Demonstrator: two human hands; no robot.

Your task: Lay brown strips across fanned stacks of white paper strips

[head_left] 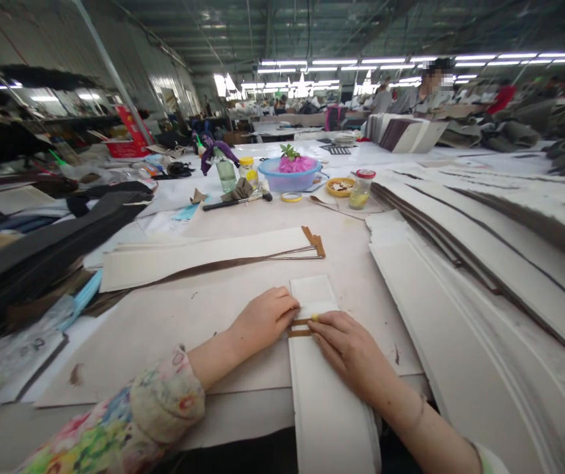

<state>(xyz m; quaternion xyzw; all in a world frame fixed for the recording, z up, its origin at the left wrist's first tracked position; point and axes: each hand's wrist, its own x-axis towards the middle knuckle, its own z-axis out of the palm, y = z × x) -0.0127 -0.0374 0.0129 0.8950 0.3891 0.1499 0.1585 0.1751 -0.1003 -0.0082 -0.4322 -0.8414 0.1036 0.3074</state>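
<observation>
A long cream panel (pixel 329 421) lies lengthwise in front of me, its near end reaching over the table edge. Two narrow brown strips (pixel 300 333) cross it, one just above the other. At the panel's left edge, my left hand (pixel 267 316) is closed, its fingertips pinching at the end of the upper strip. My right hand (pixel 354 349) rests over the panel from the right, fingers together and pressed on the strips. Something yellow (pixel 315 317) covers one of its fingertips. My right hand hides the right ends of the strips.
Cream pieces with brown ends (pixel 213 253) lie beyond my left hand. Larger cream panels (pixel 455 342) are stacked at right, dark material (pixel 55 237) at left. Further back stand a blue basin (pixel 290 176), a green bottle (pixel 224 172) and a red-lidded jar (pixel 360 191). A person (pixel 418 92) is in the background.
</observation>
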